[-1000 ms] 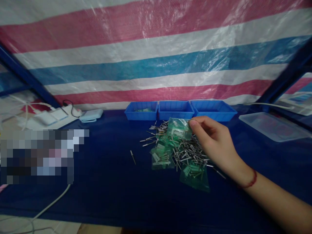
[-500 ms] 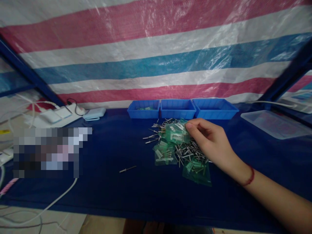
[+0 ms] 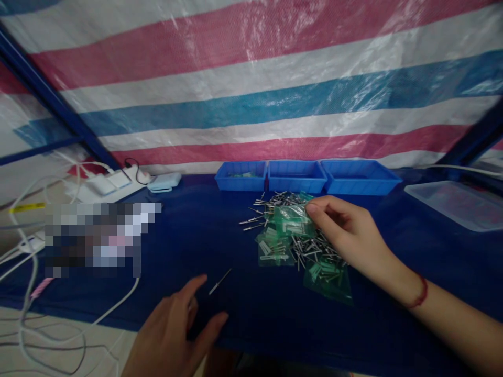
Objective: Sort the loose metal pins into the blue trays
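My right hand pinches the edge of a green plastic packet with pale pieces inside. Beneath and around it lies a pile of metal rivets. Two more green packets, one at the pile's left and one at its front, hold screws and pale plugs. My left hand is low over the table's front, thumb and forefinger spread, holding nothing. Just beyond its fingertips a single rivet lies on the blue table.
Three blue bins stand in a row behind the pile: left with some green packets, middle and right. A clear lid lies at right. Power strips, cables and a blurred-out object occupy the left.
My left hand has come into view at the bottom, fingers apart. The single rivet has turned to a steeper angle. The whole view has shifted slightly, and my right hand still pinches the packet.
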Motion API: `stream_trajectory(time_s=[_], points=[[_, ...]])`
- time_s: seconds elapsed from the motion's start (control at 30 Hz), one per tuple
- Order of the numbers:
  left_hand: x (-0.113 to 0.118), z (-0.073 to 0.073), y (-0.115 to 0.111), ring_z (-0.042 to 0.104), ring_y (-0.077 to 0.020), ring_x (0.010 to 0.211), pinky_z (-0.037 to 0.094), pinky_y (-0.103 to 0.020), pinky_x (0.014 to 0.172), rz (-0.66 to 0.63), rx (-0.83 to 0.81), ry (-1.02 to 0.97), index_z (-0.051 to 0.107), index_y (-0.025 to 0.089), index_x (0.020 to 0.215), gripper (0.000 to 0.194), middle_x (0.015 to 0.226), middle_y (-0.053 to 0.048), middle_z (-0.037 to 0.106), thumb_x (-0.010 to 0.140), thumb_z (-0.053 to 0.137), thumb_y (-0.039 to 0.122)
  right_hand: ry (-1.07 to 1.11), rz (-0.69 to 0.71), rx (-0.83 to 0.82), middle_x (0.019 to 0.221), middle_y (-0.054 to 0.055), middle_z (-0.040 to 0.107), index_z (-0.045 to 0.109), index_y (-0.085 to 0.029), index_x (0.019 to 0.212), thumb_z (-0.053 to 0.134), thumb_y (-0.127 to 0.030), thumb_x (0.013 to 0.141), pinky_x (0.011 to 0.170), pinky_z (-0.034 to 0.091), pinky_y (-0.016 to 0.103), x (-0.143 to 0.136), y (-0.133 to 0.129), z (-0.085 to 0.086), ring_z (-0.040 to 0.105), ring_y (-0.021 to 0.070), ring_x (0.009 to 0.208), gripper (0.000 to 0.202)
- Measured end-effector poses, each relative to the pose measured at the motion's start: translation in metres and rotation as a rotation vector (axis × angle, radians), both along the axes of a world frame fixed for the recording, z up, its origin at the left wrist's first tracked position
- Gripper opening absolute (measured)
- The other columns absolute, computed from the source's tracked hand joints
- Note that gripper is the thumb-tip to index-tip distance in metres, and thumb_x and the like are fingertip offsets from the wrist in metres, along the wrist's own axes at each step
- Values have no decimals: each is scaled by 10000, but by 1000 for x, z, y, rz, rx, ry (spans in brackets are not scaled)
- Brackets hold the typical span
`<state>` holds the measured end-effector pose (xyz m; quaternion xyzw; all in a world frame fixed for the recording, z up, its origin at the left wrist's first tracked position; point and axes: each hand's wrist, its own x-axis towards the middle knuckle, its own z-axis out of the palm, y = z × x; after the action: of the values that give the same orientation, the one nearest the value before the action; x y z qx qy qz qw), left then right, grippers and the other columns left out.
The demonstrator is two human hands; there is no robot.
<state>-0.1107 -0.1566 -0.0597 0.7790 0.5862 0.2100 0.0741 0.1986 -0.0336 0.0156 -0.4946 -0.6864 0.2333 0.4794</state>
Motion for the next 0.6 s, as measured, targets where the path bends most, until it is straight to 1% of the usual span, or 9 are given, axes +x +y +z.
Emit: stream_trajectory(time_s=[0.03, 0.07, 0.1, 0.17, 0.2, 0.27, 0.37, 0.47, 0.6], points=[[1, 10, 12, 599, -252, 912, 507, -439, 794, 0, 14, 25, 554, 254, 1179, 352, 1053, -65, 630, 843, 564, 358, 7, -8, 8, 595, -19, 485, 564, -190, 695, 513, -387, 849, 486, 337, 239, 1, -1, 2, 428, 108, 536, 254], [4, 19, 23, 616, -257, 867, 515, -444, 765, -53, 54, 157, 582, 245, 1139, 323, 1031, -69, 644, 853, 533, 387, 15, -15, 20, 599, -19, 490, 565, -191, 697, 513, -381, 850, 486, 337, 238, 2, -1, 3, 431, 106, 538, 250], [9, 27, 31, 632, -240, 807, 528, -420, 719, -126, 51, 271, 616, 237, 1063, 266, 983, -65, 658, 888, 470, 374, 22, -21, 34, 606, -18, 497, 566, -192, 698, 514, -375, 851, 488, 337, 238, 3, -1, 5, 436, 106, 542, 244], [19, 39, 40, 628, -198, 636, 532, -351, 589, -155, 59, 407, 644, 198, 881, 335, 778, -51, 661, 944, 337, 315, 34, -28, 58, 608, -18, 499, 566, -192, 700, 515, -364, 851, 489, 335, 237, 5, -1, 8, 439, 104, 544, 234], [24, 43, 43, 627, -196, 607, 527, -339, 561, -158, 82, 469, 644, 185, 862, 381, 748, -56, 662, 956, 286, 275, 41, -29, 65, 605, -20, 495, 566, -193, 703, 518, -361, 849, 487, 332, 237, 6, -1, 10, 436, 103, 542, 228], [33, 49, 48, 641, -209, 632, 523, -350, 574, -193, 111, 566, 644, 174, 919, 409, 821, -76, 683, 954, 236, 197, 51, -35, 68, 600, -24, 484, 563, -194, 701, 521, -358, 848, 483, 325, 237, 8, -1, 12, 430, 101, 538, 225], [42, 55, 62, 651, -225, 670, 520, -365, 627, -138, 112, 626, 637, 155, 942, 327, 812, -85, 687, 943, 316, 216, 60, -51, 79, 607, -24, 487, 560, -193, 697, 523, -354, 847, 493, 329, 238, 11, 0, 14, 434, 101, 546, 223], [49, 62, 80, 654, -244, 760, 513, -377, 680, -164, 71, 640, 606, 160, 1029, 246, 875, -87, 682, 921, 385, 181, 71, -63, 93, 609, -22, 492, 558, -190, 696, 527, -355, 841, 512, 345, 240, 13, 1, 16, 444, 105, 556, 221], [60, 68, 104, 640, -255, 793, 497, -383, 710, -126, 4, 600, 587, 137, 982, 232, 879, -106, 658, 927, 364, 167, 82, -61, 88, 587, -24, 479, 552, -194, 686, 526, -375, 834, 502, 345, 246, 14, 3, 16, 441, 112, 538, 235]])
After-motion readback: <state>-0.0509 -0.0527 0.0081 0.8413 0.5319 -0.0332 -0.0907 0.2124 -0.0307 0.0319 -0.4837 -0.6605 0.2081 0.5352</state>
